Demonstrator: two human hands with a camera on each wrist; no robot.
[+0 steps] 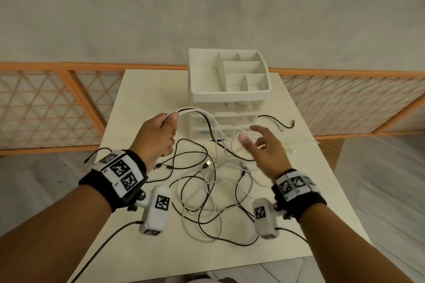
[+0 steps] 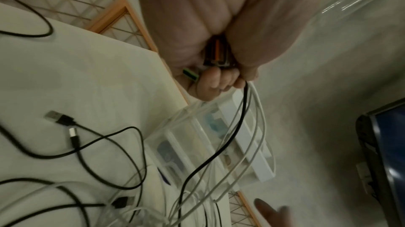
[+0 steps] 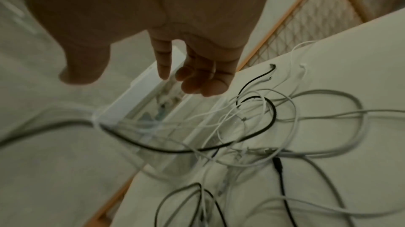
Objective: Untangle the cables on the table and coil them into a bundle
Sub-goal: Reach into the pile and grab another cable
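Note:
A tangle of black and white cables (image 1: 207,181) lies spread over the white table (image 1: 322,202). My left hand (image 1: 158,138) is raised above the table's left side and grips a bunch of white and black cable strands (image 1: 195,111) that arc down into the tangle. In the left wrist view the fingers (image 2: 219,81) curl round those strands (image 2: 245,109) and some plug ends. My right hand (image 1: 259,142) hovers open over the thin white cables (image 1: 239,135), fingers spread and holding nothing; the right wrist view shows its fingers (image 3: 197,78) loosely extended above the cable pile (image 3: 263,118).
A white drawer organiser (image 1: 227,76) with an open compartment tray on top stands at the table's far middle, just behind the hands. One black cable end (image 1: 282,122) lies at the far right. An orange lattice railing (image 1: 46,103) runs behind the table.

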